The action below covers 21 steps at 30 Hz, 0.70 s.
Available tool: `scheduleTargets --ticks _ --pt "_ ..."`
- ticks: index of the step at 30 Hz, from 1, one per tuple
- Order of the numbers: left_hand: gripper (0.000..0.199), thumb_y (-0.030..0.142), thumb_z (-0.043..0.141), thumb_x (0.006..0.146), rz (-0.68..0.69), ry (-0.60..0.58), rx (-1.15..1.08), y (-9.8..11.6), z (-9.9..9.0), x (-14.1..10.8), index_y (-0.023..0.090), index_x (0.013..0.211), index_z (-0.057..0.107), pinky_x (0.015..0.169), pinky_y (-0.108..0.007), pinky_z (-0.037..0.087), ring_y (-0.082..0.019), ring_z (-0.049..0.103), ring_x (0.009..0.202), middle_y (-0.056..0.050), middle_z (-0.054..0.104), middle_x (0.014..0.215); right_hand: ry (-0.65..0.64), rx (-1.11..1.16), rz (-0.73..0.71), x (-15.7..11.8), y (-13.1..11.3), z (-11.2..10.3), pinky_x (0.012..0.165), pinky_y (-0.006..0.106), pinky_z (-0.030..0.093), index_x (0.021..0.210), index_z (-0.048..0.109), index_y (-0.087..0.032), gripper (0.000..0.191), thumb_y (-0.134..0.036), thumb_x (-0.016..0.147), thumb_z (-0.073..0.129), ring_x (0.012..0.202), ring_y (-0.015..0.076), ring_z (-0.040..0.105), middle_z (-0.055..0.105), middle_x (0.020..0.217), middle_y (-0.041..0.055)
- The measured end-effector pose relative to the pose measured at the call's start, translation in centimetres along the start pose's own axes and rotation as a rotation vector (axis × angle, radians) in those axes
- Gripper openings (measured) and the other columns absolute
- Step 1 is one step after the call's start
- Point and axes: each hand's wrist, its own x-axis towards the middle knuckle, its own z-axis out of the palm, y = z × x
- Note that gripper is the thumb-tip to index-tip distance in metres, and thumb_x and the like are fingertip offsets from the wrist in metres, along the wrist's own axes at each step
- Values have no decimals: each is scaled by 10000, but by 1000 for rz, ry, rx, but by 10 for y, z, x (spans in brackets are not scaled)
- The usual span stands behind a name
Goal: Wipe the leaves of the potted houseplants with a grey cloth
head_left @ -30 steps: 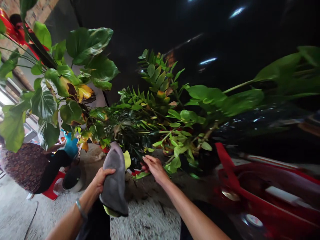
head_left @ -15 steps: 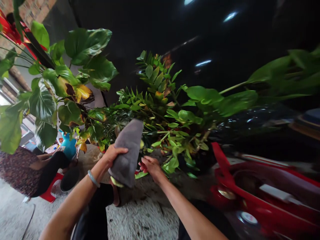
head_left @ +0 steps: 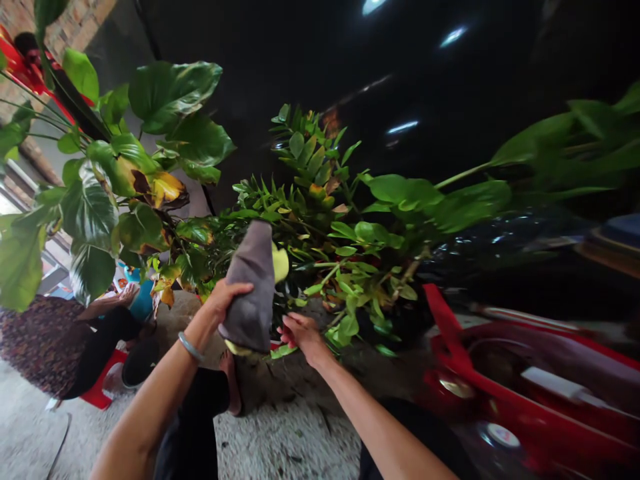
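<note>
My left hand [head_left: 223, 301], with a bangle at the wrist, is closed on a grey cloth [head_left: 250, 293]. Yellow-green material [head_left: 281, 263] shows behind the cloth's right edge and below it. To the right of the cloth, my right hand [head_left: 301, 335] has its fingers curled together beside a low green leaf [head_left: 283, 351]; what they hold, if anything, is too small to make out. Leafy green plants [head_left: 370, 233] stand just beyond both hands.
A large plant with yellowing leaves [head_left: 143, 227] rises at the left. Behind it a person [head_left: 43, 340] sits on a red stool [head_left: 104, 383] near a dark bucket [head_left: 140, 363]. A red basket-like container [head_left: 530, 407] lies at the lower right.
The grey cloth has turned and looks narrower, and more of the yellow-green material shows at its right. My left hand has shifted slightly; my right hand has hardly moved.
</note>
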Motion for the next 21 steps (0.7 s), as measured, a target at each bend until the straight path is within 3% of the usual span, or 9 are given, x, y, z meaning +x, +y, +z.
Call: scheduleTargets --ticks 3,5,9,11,13,15,17,19,21 --pt "414 232 903 483 -164 -76 93 -38 -19 -23 120 863 786 674 -341 557 -238 687 654 -78 780 740 -10 -1 4 0 2 -1 352 202 337 593 557 -224 229 -415 690 641 402 142 587 635 479 -10" --pt "462 235 904 482 -179 -159 84 -38 -35 -44 118 916 796 677 -344 566 -259 712 690 -92 796 793 -18 -8 7 -2 2 -3 350 200 334 594 572 -219 212 -397 688 640 401 142 591 643 484 -10" --pt "516 200 908 462 41 -140 -57 15 -61 -60 136 961 791 660 -332 590 -279 736 722 -82 812 840 -2 -11 4 -3 -1 -5 358 200 355 613 604 -209 200 -384 701 644 413 133 596 699 553 15" --pt "504 195 911 474 183 9 -198 42 -66 -49 173 958 771 685 -331 607 -272 744 729 -50 809 814 9 -14 5 -3 -3 -3 366 204 378 623 617 -207 197 -381 710 648 429 138 607 710 571 25" --pt "421 224 897 555 211 177 -333 50 -66 -32 200 945 741 748 -338 621 -264 755 744 -29 794 757 15 -18 8 -2 -4 -1 375 208 396 625 623 -207 194 -376 715 650 436 142 611 710 570 29" --pt "310 236 854 655 77 295 -397 32 -61 -20 197 930 716 798 -355 625 -266 766 749 -31 773 697 18 -21 10 -1 -5 1 369 208 386 608 613 -211 200 -375 714 651 419 138 596 695 544 22" --pt "233 213 811 711 -178 321 -362 -5 -56 -21 169 916 710 785 -378 627 -282 769 720 -54 758 656 16 -23 8 0 -5 1 361 209 367 588 598 -217 211 -379 710 654 400 136 577 677 517 12" --pt "261 197 820 708 -421 196 -269 -45 -57 -34 130 944 730 743 -395 622 -302 767 695 -102 774 698 8 -28 3 0 -4 -2 361 213 362 579 588 -222 221 -390 705 658 398 140 577 670 507 4" --pt "304 177 849 675 -451 119 -272 -70 -66 -52 116 953 741 689 -387 614 -299 755 648 -115 781 720 -1 -34 -1 -1 -3 -5 370 219 373 586 594 -224 223 -403 702 656 408 145 586 676 516 3"
